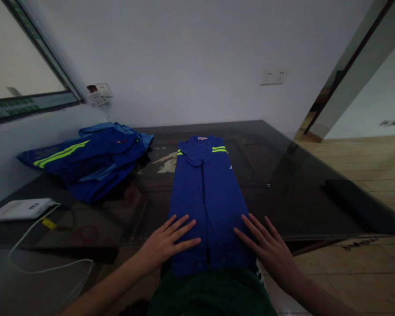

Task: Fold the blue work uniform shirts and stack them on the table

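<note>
A blue jacket [220,188] with yellow-green stripes at the shoulders lies folded into a long narrow shape, its collar toward the wall and its front seam running down the middle. The lower end reaches over the near table edge to my body. On its lower left side rests my left hand [171,239], fingers spread and flat. My right hand [263,241] lies on the lower right side, fingers also stretched apart. Neither hand grips the cloth.
The jacket is on a dark glossy table [283,184]. A heap of blue clothes [98,153] sits at the back left. Near it are a white device [21,209] and a white cable [29,235]. A black flat object [358,204] lies on the right.
</note>
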Demonstrator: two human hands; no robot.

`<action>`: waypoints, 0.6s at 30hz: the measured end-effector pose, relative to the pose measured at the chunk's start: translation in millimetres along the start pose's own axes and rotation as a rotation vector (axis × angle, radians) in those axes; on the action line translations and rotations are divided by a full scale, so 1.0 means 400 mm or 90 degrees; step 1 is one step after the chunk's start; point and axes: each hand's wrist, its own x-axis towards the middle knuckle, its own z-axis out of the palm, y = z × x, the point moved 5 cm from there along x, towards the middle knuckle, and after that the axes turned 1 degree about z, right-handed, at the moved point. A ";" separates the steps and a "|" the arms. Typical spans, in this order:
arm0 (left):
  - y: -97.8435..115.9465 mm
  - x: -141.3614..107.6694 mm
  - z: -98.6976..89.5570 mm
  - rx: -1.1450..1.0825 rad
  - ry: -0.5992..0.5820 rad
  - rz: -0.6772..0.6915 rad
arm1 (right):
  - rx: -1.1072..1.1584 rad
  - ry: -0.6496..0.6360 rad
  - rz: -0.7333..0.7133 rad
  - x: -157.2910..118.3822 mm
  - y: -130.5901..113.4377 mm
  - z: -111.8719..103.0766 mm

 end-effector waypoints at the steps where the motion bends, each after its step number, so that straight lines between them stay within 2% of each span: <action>1: 0.001 0.005 -0.001 -0.026 -0.012 0.054 | 0.005 0.000 -0.029 0.009 -0.002 -0.003; 4: 0.003 0.012 -0.011 -0.106 -0.047 0.147 | 0.060 -0.007 -0.136 0.023 -0.005 -0.016; 6: 0.000 0.016 -0.020 -0.158 -0.076 0.141 | 0.129 -0.033 -0.197 0.026 -0.003 -0.029; 8: -0.006 0.019 -0.026 -0.230 -0.131 0.104 | 0.213 -0.069 -0.218 0.027 0.005 -0.047; 11: -0.015 0.020 -0.036 -0.394 -0.220 0.017 | 0.368 -0.111 -0.172 0.037 0.020 -0.080; 13: -0.021 0.026 -0.055 -0.512 -0.227 -0.038 | 0.475 -0.134 -0.118 0.048 0.029 -0.101; 15: -0.028 0.037 -0.083 -0.597 -0.192 -0.071 | 0.561 -0.158 -0.071 0.061 0.035 -0.118; 18: -0.041 0.053 -0.132 -0.645 -0.105 -0.085 | 0.648 -0.184 -0.013 0.079 0.046 -0.143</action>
